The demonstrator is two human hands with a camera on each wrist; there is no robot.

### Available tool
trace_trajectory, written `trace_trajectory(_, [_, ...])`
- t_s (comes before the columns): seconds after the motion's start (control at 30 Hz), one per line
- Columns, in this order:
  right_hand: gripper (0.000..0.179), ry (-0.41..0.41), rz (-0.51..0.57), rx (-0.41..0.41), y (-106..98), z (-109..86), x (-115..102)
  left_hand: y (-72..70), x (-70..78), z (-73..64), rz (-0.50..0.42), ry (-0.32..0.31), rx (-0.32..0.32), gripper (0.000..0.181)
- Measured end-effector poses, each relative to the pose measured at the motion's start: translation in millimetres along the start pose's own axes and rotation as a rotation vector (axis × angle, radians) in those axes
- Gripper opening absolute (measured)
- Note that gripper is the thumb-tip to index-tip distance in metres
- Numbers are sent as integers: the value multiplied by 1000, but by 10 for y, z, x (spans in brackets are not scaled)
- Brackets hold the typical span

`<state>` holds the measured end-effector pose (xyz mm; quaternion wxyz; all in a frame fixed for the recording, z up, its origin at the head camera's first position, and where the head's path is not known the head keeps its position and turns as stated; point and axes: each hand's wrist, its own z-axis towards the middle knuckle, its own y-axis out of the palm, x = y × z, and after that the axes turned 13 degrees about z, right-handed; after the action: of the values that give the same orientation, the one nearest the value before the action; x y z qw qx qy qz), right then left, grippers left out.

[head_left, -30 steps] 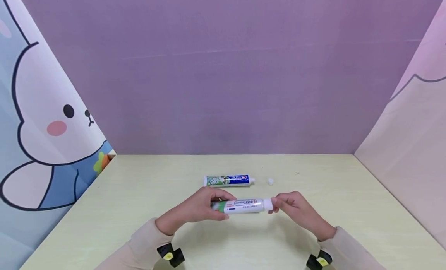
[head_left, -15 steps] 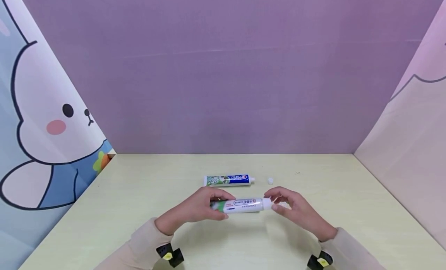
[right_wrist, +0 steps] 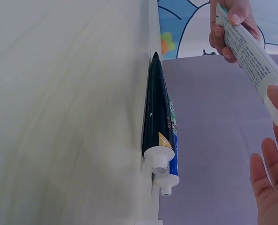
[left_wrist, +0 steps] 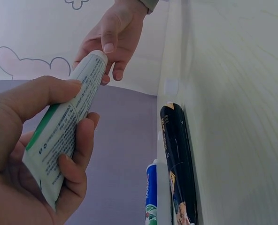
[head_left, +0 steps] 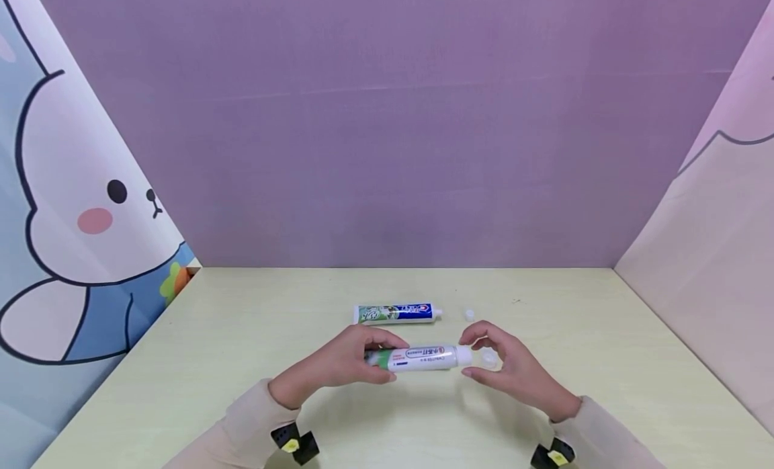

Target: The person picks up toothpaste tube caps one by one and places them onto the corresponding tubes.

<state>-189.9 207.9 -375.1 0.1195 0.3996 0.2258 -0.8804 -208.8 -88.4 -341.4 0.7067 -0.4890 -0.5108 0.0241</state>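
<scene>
A white and green toothpaste tube [head_left: 423, 358] is held level in my left hand [head_left: 357, 358], whose fingers and thumb grip its tail end. The tube's white cap [head_left: 463, 355] points right. Around that cap my right hand [head_left: 514, 365] stands with thumb and fingers spread; whether a fingertip touches it I cannot tell. In the right wrist view a black toothpaste tube [right_wrist: 157, 112], its nozzle uncapped, lies on the table; the held tube hides it in the head view. Behind it lies a blue and green toothpaste tube [head_left: 398, 313], also uncapped.
A small white cap [head_left: 469, 315] lies on the table [head_left: 272, 308] right of the blue tube. Another pale cap [head_left: 488, 357] shows between my right fingers, apparently on the table. A purple wall [head_left: 399, 133] closes off the back.
My right hand pinched the held tube's cap a second ago; its fingers have since spread apart around it. My left hand and the held tube have stayed in place.
</scene>
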Motion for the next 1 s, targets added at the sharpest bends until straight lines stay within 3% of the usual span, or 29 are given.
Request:
trace_trajectory(0.33, [38, -5, -26, -4, 14, -8, 1, 8, -3, 4, -4, 3, -7, 36])
trace_trajectory(0.73, [24, 147, -108, 16, 33, -35, -27, 21, -14, -7, -30, 18, -18, 35])
trace_trajectory(1.0, [12, 191, -108, -2, 37, -40, -34, 29, -16, -12, -19, 26, -19, 36])
